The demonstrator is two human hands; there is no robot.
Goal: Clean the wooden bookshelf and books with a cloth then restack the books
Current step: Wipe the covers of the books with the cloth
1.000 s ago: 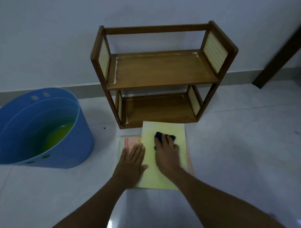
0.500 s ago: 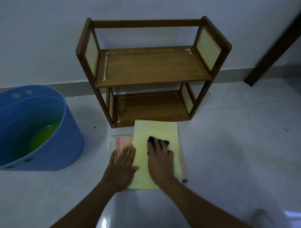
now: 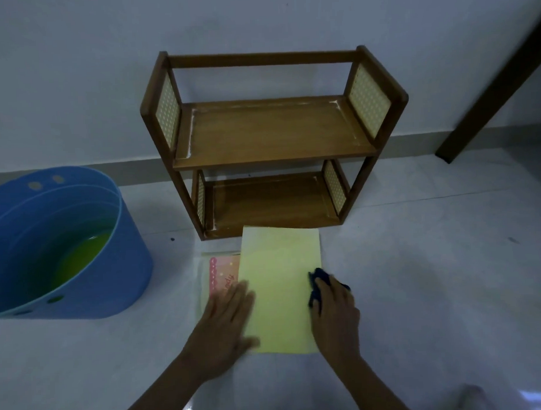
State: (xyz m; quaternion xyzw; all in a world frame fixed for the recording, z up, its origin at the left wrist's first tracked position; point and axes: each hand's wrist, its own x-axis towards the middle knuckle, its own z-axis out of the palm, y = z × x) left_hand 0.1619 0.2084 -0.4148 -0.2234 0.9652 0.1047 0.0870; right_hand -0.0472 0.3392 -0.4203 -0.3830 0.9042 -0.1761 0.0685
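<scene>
A small wooden bookshelf (image 3: 273, 140) stands on the pale tiled floor (image 3: 419, 276) against a white wall (image 3: 74, 73). It has two shelves, both bare, with dark brown posts and cream side panels dotted with small holes. Whitish streaks run along the back and side edges of the upper shelf, and the lower shelf looks glossy.

Just in front of the bookshelf lies a pale yellow book (image 3: 281, 284), flat on the floor, its plain cover facing up and its far edge touching or nearly touching the shelf's base. It rests on top of a pink book (image 3: 224, 275) with dotted trim and some lettering, which peeks out on the left.

The left hand (image 3: 226, 326) lies open and flat, fingers together, pressing on the yellow book's left edge and the pink cover beneath. The right hand (image 3: 336, 316) is curled over a dark blue cloth (image 3: 316, 278), gripping it at the yellow book's right edge, with the cloth showing past the fingertips.

To the left, well apart from the books, sits a blue bucket (image 3: 112, 271) holding yellow-green liquid.
</scene>
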